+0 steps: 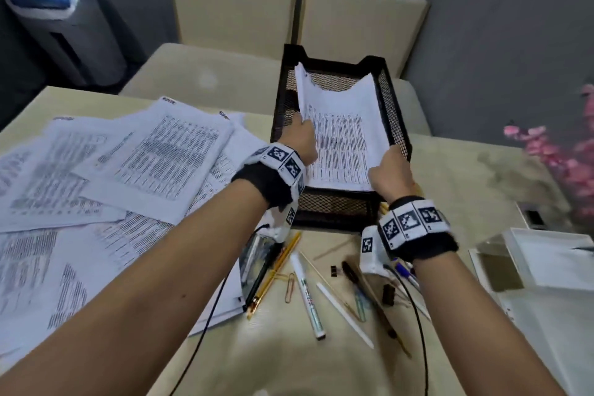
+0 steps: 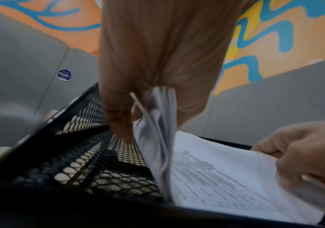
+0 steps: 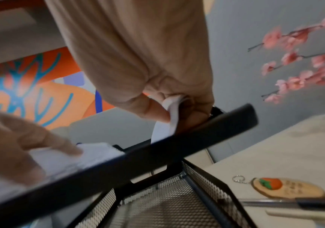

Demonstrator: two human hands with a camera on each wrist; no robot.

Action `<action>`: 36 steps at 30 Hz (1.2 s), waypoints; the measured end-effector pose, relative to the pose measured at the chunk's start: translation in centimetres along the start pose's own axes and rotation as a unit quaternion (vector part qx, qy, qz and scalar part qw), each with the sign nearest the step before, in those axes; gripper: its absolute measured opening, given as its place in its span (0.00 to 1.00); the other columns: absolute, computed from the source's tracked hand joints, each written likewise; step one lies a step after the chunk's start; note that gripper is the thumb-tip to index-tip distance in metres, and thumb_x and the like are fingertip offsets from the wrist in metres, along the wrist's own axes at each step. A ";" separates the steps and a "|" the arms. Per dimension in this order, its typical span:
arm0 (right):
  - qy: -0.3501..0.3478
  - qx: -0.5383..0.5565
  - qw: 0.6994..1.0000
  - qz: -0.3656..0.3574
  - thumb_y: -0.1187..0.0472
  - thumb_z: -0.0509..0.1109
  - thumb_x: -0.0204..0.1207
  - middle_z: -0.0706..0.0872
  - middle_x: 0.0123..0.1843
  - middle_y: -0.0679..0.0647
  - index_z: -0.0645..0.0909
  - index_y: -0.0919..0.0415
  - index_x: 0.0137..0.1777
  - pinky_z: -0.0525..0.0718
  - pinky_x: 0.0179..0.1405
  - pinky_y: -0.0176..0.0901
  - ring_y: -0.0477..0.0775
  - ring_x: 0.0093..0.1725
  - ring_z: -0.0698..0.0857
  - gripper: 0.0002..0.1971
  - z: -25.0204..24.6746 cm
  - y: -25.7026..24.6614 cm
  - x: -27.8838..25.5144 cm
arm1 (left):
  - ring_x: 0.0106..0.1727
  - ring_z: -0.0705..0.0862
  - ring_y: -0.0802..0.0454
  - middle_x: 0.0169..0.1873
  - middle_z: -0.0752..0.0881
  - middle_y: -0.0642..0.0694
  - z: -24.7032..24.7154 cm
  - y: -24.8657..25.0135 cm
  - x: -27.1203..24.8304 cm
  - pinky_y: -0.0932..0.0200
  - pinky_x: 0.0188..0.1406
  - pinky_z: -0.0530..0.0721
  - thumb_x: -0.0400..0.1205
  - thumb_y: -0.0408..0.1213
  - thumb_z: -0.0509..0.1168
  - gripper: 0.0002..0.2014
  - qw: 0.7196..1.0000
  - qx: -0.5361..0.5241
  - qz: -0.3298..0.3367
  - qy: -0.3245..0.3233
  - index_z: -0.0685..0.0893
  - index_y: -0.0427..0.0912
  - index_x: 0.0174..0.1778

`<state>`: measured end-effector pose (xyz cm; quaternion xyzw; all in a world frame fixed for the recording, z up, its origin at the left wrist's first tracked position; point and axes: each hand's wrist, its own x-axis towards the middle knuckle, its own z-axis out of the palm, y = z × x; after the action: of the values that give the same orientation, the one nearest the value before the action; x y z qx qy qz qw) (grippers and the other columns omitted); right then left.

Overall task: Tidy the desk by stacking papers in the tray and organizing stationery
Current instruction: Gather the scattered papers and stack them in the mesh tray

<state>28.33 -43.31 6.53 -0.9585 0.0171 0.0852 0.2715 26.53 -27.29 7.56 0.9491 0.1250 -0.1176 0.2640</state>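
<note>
Papers, a thin sheaf of white printed sheets (image 1: pixel 340 138), hang over the top tier of the black wire-mesh stacking tray (image 1: pixel 397 112), with their long axis running away from the person along the tray's length. The left hand (image 1: pixel 300 138) pinches the sheaf's left edge between thumb and curled fingers; the left wrist view shows several sheets bunched in that grip. The right hand (image 1: pixel 390 172) pinches the near right corner, thumb on top, just inside the tray's right wall. The sheaf sags in the middle, both sides curl upward, and its far end reaches toward the tray's back wall. It does not yet lie flat on the mesh floor.

Judging from this, the coming move is to lower and let go, and it turns on the sheaf's edges clearing the two side walls. The right edge looks close to the right wall, while bare mesh shows to the left of the sheaf, so a small shift leftward seems open.

Left of the tray, many loose printed pages (image 1: pixel 106 177) lie fanned across the pale desk (image 1: pixel 466 170), nearer the left hand. Scattered pens, pencils and clips (image 1: pixel 308 296) lie in front of the tray, under both wrists.
</note>
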 end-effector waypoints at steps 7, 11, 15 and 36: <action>0.101 -0.066 0.989 -0.084 0.74 0.65 0.70 0.65 0.74 0.67 0.61 0.69 0.74 0.67 0.70 0.58 0.67 0.73 0.64 0.31 1.3 -0.9 -2.4 | 0.83 0.36 0.36 0.81 0.30 0.40 -2.1 -2.1 -2.5 0.35 0.80 0.44 0.70 0.50 0.75 0.56 0.990 0.103 0.057 0.079 0.41 0.54 0.83; 0.098 0.096 0.969 -0.205 0.79 0.56 0.73 0.71 0.70 0.61 0.71 0.65 0.70 0.68 0.63 0.35 0.57 0.68 0.72 0.25 3.1 -6.4 -6.1 | 0.83 0.41 0.36 0.83 0.37 0.38 -4.8 -8.7 -3.4 0.35 0.80 0.50 0.72 0.52 0.73 0.50 0.992 0.058 -0.039 0.101 0.48 0.52 0.83; -0.044 0.165 0.941 -0.293 0.74 0.57 0.78 0.85 0.57 0.61 0.80 0.68 0.58 0.70 0.48 0.24 0.51 0.52 0.80 0.14 9.2 -11.8 -8.8 | 0.83 0.47 0.38 0.83 0.47 0.37 -5.9 -17.6 -3.7 0.36 0.78 0.57 0.74 0.51 0.71 0.44 0.981 0.038 -0.174 0.080 0.56 0.44 0.81; -0.256 0.139 0.956 -0.032 0.72 0.55 0.76 0.70 0.54 0.55 0.67 0.62 0.64 0.67 0.52 0.41 0.52 0.54 0.71 0.17 28.9 -18.5 -1.2 | 0.71 0.75 0.40 0.70 0.76 0.36 -5.3 -36.5 -3.1 0.44 0.70 0.70 0.71 0.76 0.46 0.48 0.945 -0.060 -0.318 0.039 0.68 0.39 0.74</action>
<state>24.13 -12.43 -7.93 -0.8575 -0.0719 0.3161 0.3996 13.49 5.26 -4.33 0.8463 0.4375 -0.1503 0.2643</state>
